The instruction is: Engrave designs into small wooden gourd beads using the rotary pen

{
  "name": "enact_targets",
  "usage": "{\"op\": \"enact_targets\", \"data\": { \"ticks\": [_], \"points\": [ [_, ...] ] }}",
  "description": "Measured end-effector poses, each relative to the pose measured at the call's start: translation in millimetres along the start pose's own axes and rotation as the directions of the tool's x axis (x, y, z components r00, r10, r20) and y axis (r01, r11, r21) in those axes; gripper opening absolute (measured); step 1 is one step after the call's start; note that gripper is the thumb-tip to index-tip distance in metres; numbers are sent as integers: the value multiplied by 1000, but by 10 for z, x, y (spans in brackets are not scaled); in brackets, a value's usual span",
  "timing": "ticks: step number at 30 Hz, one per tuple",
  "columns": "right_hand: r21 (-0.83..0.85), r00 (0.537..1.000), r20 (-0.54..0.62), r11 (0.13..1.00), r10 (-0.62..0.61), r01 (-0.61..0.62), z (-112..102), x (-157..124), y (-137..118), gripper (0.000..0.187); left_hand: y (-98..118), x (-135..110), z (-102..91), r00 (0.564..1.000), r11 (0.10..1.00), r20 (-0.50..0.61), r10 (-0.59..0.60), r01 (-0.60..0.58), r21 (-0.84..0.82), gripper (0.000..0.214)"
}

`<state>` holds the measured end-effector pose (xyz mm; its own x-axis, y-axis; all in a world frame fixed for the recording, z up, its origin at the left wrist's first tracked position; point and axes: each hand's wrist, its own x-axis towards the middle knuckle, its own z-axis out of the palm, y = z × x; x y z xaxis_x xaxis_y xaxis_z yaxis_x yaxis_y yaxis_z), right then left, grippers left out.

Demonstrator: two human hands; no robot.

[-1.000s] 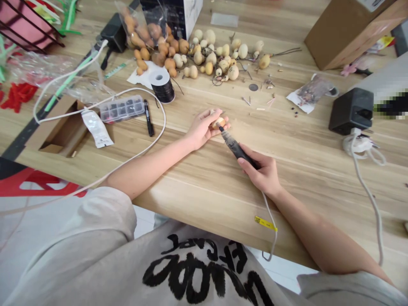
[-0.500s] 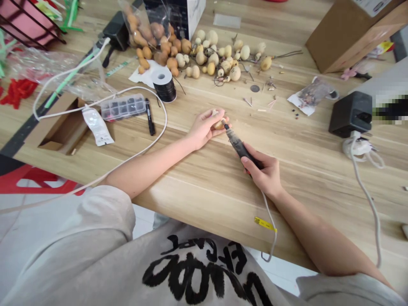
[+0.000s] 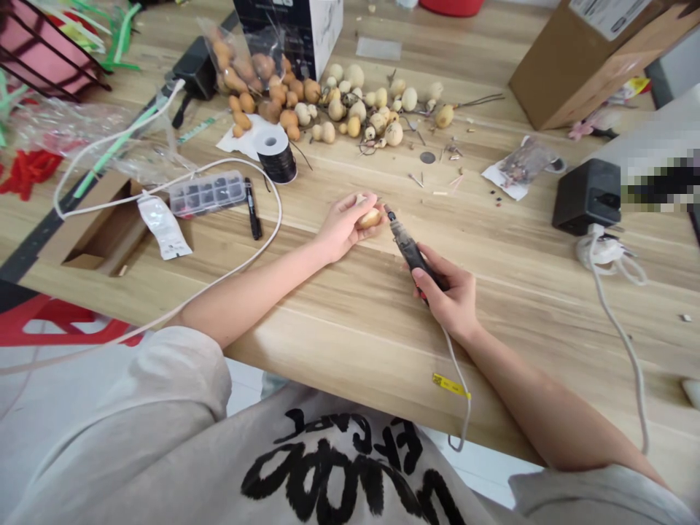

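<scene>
My left hand (image 3: 348, 224) is closed around a small pale gourd (image 3: 370, 218), held just above the wooden table; the fingers cover part of it. In my right hand (image 3: 451, 292) is a dark rotary tool (image 3: 411, 250), gripped like a thick pen, with a white cord running from its back end. The tool's tip points up and left toward the gourd, with a small gap between them. Beyond my hands lies a pile of pale small gourds (image 3: 358, 111), and left of it several browner gourds (image 3: 284, 95), some inside a clear bag.
A spool of black cord (image 3: 276, 158), a compartment box (image 3: 208, 193) and a black marker (image 3: 253, 209) lie left. A white cable (image 3: 281, 211) loops beside my left forearm. At right stand a black power adapter (image 3: 588, 195) and a cardboard box (image 3: 580, 65).
The tool's tip has come away from the gourd, leaving a gap. My left hand has shifted slightly left with the gourd. The whole view has moved a little.
</scene>
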<state>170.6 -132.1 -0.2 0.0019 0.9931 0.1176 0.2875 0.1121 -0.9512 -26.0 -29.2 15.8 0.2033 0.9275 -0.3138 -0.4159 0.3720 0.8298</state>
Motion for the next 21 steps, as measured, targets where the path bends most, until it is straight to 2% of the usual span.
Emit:
{"op": "enact_targets", "data": {
  "ticks": [8, 17, 21],
  "points": [
    [10, 1000, 28, 1000, 9, -10, 1, -9, 13, 51, 20, -19, 49, 997, 1000, -73, 11, -9, 17, 25],
    [12, 999, 21, 1000, -26, 26, -2, -1, -19, 44, 12, -2, -6, 999, 1000, -29, -20, 19, -9, 29],
    [-26, 1000, 11, 999, -27, 27, -1, 4, 7, 47, -5, 6, -18, 1000, 1000, 17, -16, 16, -8, 22]
  ]
}}
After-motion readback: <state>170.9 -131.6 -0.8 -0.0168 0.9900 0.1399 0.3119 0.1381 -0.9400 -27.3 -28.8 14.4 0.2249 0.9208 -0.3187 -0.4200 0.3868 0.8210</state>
